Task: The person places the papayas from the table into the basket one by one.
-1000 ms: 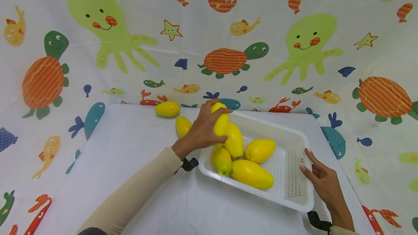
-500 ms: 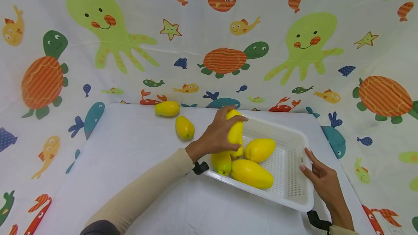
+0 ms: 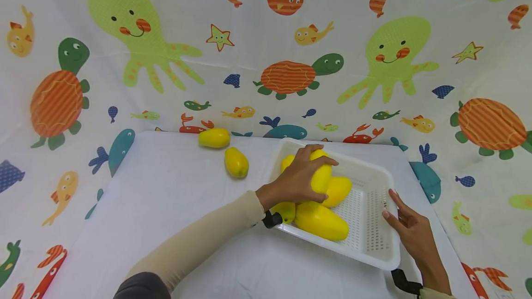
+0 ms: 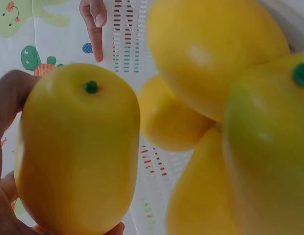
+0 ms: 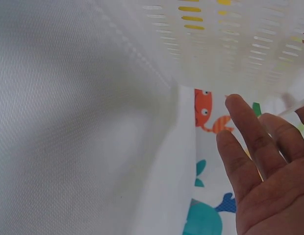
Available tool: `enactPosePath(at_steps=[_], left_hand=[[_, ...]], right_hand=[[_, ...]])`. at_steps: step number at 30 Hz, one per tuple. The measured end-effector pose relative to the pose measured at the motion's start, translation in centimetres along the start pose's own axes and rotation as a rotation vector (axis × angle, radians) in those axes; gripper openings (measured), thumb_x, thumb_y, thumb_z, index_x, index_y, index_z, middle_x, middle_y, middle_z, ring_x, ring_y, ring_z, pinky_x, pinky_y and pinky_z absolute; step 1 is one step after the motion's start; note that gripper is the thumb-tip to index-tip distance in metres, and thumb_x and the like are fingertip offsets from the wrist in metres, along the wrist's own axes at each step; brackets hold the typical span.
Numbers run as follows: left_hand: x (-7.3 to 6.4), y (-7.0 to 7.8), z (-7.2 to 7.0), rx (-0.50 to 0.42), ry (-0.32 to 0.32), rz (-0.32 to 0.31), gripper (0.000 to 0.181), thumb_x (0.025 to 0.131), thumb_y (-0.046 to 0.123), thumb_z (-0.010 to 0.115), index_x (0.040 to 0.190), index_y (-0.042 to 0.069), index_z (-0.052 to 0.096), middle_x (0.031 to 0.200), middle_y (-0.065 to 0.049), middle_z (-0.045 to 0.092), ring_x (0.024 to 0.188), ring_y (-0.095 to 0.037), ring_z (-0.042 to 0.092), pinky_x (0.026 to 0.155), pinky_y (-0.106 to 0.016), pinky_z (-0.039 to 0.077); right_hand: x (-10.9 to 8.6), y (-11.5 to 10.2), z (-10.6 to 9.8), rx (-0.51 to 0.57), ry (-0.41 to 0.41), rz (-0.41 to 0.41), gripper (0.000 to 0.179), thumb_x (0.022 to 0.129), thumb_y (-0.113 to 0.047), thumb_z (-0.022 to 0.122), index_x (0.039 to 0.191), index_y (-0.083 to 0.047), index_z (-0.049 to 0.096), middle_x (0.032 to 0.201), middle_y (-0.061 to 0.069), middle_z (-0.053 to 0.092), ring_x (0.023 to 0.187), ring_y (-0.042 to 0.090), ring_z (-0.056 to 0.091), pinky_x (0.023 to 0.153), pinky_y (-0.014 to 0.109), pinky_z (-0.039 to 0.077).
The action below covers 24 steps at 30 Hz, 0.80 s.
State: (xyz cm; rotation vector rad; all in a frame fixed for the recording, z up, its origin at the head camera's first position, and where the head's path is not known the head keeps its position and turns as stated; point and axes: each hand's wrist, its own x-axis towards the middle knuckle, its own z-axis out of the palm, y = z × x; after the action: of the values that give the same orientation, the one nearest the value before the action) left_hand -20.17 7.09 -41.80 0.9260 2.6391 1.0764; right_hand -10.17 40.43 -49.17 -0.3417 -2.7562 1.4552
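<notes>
Over the left half of a white perforated basket (image 3: 332,246), my left hand (image 3: 297,176) grips a yellow papaya (image 3: 321,174), fingers over its far side and thumb on the near side. The left wrist view has this held papaya (image 4: 78,152) upright, its green stem nub facing the camera. Below and around it in the basket lie several other papayas, including a large one (image 3: 322,221) at the front. My right hand (image 3: 415,234) touches the basket's right rim with thumb and index finger. In the right wrist view, its other fingers (image 5: 257,142) extend straight outside the wall.
Two more papayas lie on the white table (image 3: 178,188) left of the basket: one close by (image 3: 237,163), one at the back edge (image 3: 214,138). A curtain (image 3: 249,26) printed with sea animals hangs behind the table.
My left hand has moved right and slightly down across the basket with the papaya in its grip, uncovering a papaya on the table. The right hand and basket stay put.
</notes>
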Motion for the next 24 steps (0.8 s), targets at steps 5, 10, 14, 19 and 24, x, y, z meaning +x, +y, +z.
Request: enactPosePath(at_steps=[5,10,14,19,24], left_hand=[[0.4,0.6,0.4,-0.008,-0.022,0.002,0.079,0.078,0.036,0.091,0.149,0.038,0.057,0.176,0.000,0.019,0.159,-0.027,0.026,0.121,-0.047,0.045],[0.7,0.8,0.8,-0.004,-0.032,0.008,0.078,0.078,0.038,0.090,0.149,0.038,0.057,0.175,-0.001,0.020,0.157,-0.027,0.028,0.118,-0.042,0.049],[0.9,0.9,1.1,-0.016,-0.032,0.018,0.077,0.078,0.037,0.090,0.148,0.037,0.058,0.174,-0.002,0.022,0.156,-0.027,0.030,0.115,-0.041,0.052],[1.2,1.1,1.3,-0.034,-0.038,0.026,0.076,0.079,0.036,0.089,0.148,0.037,0.058,0.173,-0.003,0.023,0.155,-0.027,0.031,0.115,-0.040,0.051],[1.6,1.3,1.6,-0.070,-0.048,0.026,0.074,0.080,0.037,0.089,0.147,0.038,0.058,0.172,-0.003,0.025,0.150,-0.026,0.035,0.109,-0.030,0.054]], right_hand=[[0.0,0.0,0.0,-0.003,-0.005,0.013,0.076,0.100,-0.044,0.073,0.164,-0.039,0.032,0.167,0.018,0.037,0.128,0.055,0.059,0.069,0.041,0.067],[0.0,0.0,0.0,0.000,-0.006,0.008,0.075,0.100,-0.043,0.073,0.164,-0.040,0.032,0.167,0.018,0.037,0.127,0.055,0.060,0.069,0.041,0.067],[0.1,0.0,0.1,0.003,-0.006,0.007,0.075,0.100,-0.044,0.073,0.163,-0.040,0.033,0.167,0.017,0.037,0.127,0.054,0.061,0.069,0.040,0.067],[0.2,0.0,0.1,-0.002,-0.002,0.018,0.075,0.100,-0.045,0.073,0.163,-0.040,0.033,0.167,0.017,0.038,0.126,0.055,0.062,0.068,0.040,0.067],[0.1,0.0,0.1,-0.006,0.004,0.023,0.075,0.100,-0.044,0.073,0.163,-0.038,0.033,0.166,0.019,0.039,0.123,0.055,0.065,0.068,0.040,0.067]])
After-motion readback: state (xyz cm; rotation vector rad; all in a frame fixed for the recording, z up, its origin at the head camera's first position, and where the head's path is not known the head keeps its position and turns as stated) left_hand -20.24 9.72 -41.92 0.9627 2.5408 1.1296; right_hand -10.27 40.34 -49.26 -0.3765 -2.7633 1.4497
